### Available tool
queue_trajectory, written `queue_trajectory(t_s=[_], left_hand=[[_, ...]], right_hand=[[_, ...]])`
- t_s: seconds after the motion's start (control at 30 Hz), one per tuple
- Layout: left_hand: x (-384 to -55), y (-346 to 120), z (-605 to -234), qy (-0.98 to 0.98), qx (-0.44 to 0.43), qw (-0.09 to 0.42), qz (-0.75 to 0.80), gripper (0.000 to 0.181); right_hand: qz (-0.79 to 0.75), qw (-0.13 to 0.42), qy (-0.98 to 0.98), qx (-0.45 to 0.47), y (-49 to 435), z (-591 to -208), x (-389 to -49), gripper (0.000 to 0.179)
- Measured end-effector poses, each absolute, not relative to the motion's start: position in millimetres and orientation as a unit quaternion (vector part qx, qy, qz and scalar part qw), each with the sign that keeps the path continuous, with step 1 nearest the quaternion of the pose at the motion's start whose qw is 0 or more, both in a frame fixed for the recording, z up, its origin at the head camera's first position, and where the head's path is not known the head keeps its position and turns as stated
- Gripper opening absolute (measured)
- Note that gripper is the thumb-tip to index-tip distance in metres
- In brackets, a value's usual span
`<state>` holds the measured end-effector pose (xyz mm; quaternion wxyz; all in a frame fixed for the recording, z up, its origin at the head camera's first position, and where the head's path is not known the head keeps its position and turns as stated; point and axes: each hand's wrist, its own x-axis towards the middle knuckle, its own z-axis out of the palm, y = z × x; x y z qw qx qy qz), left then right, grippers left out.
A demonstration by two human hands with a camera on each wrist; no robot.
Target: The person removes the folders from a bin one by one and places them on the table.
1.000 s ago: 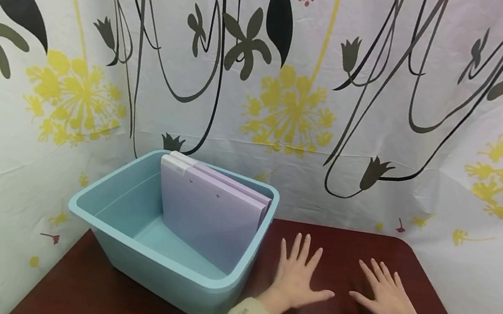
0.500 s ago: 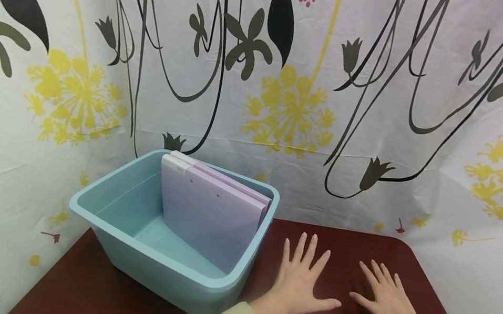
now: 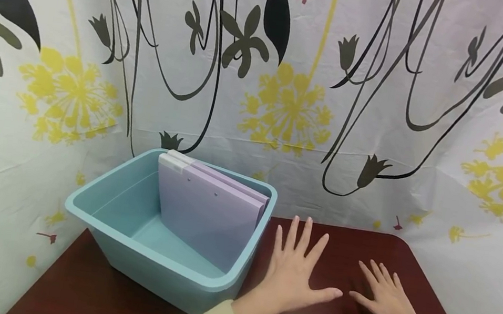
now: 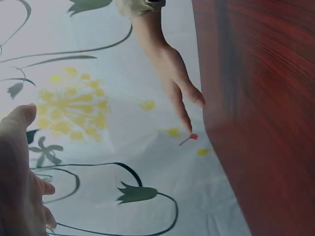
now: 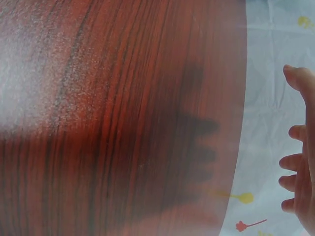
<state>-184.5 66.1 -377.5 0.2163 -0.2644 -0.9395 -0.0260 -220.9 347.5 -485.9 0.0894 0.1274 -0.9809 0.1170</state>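
We're hovering our left hand (image 3: 289,273) and right hand (image 3: 384,299), both spread, over the worktop (image 3: 338,256), ideally giving the light-blue plastic tub (image 3: 155,274) ample clearance.

Tub (image 3: 155,271) blocks left side; free gap between hands (image 3: 289,278) (image 3: 386,299) above tabletop (image 3: 343,259).

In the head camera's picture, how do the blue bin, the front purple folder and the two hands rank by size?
Largest to smallest:
1. Blue bin
2. Front purple folder
3. Left hand
4. Right hand
The left one looks bigger here, but nearness to the camera may explain that.
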Motion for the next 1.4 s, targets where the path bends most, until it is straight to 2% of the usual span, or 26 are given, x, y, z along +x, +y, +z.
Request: queue_trajectory(t_s=[0.57,0.77,1.13,1.4], left_hand=[[-152,13,-356,-0.922,-0.318,0.211,-0.063,0.085],[-153,-12,-346,-0.924,-0.331,0.184,-0.056,0.086],[-171,-82,-344,-0.949,-0.276,0.112,-0.105,0.084],[-178,-120,-354,-0.947,-0.251,0.160,-0.124,0.084]], right_hand=[[0.112,0.090,-0.982,0.119,353,-488,-213,0.077],[0.120,0.088,-0.981,0.122,354,-489,-211,0.078],[0.114,0.088,-0.982,0.119,356,-488,-207,0.077],[0.113,0.085,-0.983,0.117,361,-484,-208,0.078]])
